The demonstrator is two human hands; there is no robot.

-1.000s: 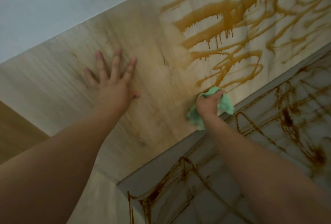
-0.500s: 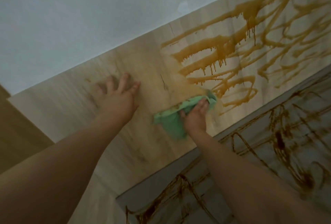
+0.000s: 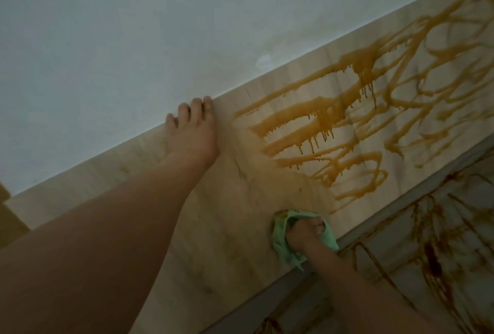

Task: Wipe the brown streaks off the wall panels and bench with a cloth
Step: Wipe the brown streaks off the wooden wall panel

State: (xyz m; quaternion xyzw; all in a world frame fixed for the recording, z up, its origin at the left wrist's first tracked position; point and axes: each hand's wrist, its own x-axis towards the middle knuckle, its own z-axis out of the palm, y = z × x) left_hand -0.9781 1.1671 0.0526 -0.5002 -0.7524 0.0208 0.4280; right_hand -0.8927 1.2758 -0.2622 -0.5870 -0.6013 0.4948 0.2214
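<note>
Right hand grips the cloth, fingers curled round it, pressed to the panel at its lower edge. Left hand rests at the upper edge, fingers straight. Panel's left part appears clean; streaks rightward and on the bench remain.
</note>
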